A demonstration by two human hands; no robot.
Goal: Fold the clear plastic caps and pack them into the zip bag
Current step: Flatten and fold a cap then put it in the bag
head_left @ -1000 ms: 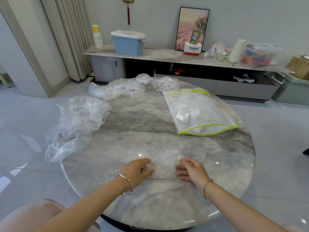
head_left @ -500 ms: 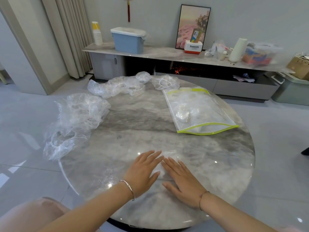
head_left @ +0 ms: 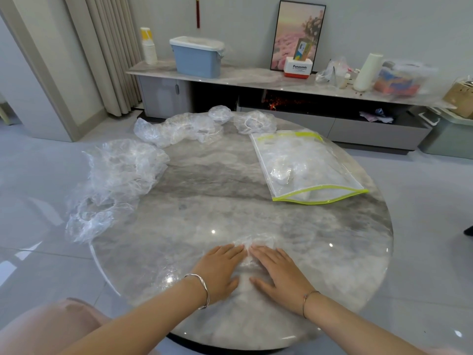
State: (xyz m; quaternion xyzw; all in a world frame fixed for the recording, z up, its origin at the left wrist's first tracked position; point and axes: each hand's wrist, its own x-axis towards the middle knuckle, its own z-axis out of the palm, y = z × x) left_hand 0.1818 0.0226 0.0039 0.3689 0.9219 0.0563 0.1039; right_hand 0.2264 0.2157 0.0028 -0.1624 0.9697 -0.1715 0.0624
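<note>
Nearside of the part-filled, yellow-edged clear zip bag (head_left: 307, 162): left hand (head_left: 217, 270) and right hand (head_left: 279, 270), fingers straight, flatten one clear plastic cap (head_left: 256, 240); crumpled clear caps (head_left: 120, 170) await folding.

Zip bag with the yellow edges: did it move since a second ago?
No. The zip bag lies on the same far right part of the table, its near left corner at the same dark grey band.

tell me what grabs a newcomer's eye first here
The left hand and right hand press flat on a clear plastic cap at the near side of the round marble table. A yellow-trimmed zip bag lies far right, and crumpled loose caps heap along the left rim.
</note>
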